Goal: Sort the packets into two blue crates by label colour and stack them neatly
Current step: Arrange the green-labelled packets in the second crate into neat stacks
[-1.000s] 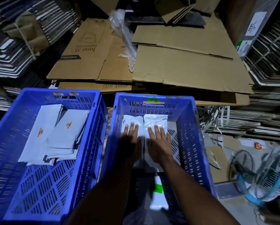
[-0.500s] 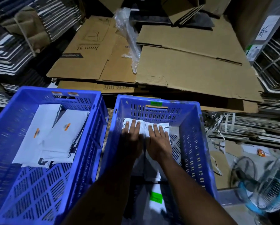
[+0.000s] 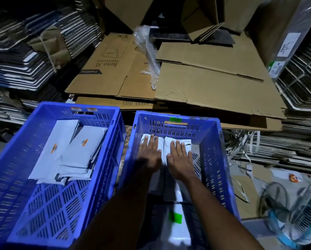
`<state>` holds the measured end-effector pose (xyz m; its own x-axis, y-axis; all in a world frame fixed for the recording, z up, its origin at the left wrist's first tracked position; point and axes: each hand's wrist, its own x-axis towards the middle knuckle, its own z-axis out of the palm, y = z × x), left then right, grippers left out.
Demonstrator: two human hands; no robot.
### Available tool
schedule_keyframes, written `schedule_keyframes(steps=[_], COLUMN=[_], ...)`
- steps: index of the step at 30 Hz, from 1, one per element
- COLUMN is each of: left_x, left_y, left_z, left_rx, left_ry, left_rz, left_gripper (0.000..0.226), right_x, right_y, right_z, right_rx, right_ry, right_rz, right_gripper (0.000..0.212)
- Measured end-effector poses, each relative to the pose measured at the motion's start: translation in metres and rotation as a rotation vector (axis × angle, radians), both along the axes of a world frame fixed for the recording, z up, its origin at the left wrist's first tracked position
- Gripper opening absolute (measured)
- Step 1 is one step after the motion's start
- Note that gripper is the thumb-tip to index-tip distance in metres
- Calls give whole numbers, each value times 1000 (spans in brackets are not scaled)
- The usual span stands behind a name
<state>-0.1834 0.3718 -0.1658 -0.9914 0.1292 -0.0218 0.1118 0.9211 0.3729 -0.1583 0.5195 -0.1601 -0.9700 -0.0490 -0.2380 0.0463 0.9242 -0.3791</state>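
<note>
- Inside the right crate (image 3: 221, 159), I have my left hand (image 3: 150, 156) and right hand (image 3: 180, 159) flat, fingers straight, pressing two white packets (image 3: 187, 141) side by side against the far wall.
- Nearer me, a green-labelled packet (image 3: 176, 226) lies in that crate.
- Over in the left crate (image 3: 10, 177), orange-labelled packets (image 3: 75, 156) sit fanned, not squared.
- I judge sorting well underway; neatening remains.

hands (image 3: 166, 157) spread apart, packets (image 3: 166, 147) pushed forward

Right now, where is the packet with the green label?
In the head view, the packet with the green label lies at the near end of the right crate, between the forearms, behind both hands.
</note>
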Motion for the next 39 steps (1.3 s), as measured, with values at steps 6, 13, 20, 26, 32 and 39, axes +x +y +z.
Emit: schedule_keyframes(steps=[6,13,20,26,32,39], left_x=[43,51,55,51,67,103], left_y=[-3,-8,-9,-9,-4,-13], left_z=[-3,-37,-42,-10,44,94], left_rx=[-27,33,87,-25,-170,-167], left_ry=[51,116,130,-32,36,-113], left_rz=[-17,-24,-2,-15,-89,-301], left_gripper=[62,54,51,59,67,42], right_x=[48,55,55,50,90,145], right_y=[1,-1,-4,2,4,11], right_z=[-1,-30,-33,-2,39,74], right_rx=[46,108,135,134,73,184], right_ry=[102,144,113,-67,198,-152], right_rz=[-7,10,-9,47,-69,141], right_gripper=[61,63,66,60,56,27])
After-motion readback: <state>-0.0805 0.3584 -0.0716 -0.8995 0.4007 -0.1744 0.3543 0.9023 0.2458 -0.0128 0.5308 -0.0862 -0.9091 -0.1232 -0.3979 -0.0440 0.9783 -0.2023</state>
